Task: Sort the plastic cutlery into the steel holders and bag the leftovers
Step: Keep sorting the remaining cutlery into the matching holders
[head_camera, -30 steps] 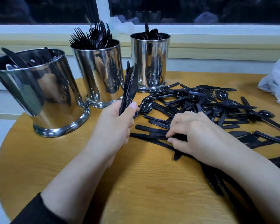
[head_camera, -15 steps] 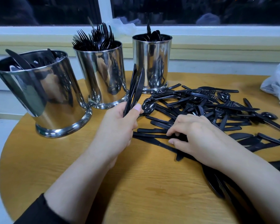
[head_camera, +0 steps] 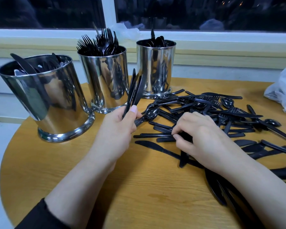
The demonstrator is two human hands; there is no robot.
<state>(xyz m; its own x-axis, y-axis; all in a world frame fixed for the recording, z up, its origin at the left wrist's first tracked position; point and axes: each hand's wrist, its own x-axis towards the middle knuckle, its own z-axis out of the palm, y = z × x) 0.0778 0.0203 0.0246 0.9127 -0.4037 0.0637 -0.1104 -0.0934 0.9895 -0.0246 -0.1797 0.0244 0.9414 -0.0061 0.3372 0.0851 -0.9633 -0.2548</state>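
light: indoor, fairly bright, coming from above; window [head_camera: 205, 12] is dark
glare: steel holders [head_camera: 104, 78] throw back mirror reflections with bright streaks
shadows: soft ones under both forearms on the wooden table [head_camera: 139, 195]
distortion: wide-angle bend, leftmost holder [head_camera: 45, 100] leans outward
focus: middle is sharp, plastic bag [head_camera: 284, 91] at the right edge looks soft

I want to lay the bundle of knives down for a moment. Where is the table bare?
Bare wood lies at the near edge of the table, between the forearms, and in front of the knife holder. The cutlery pile crowds the right half.
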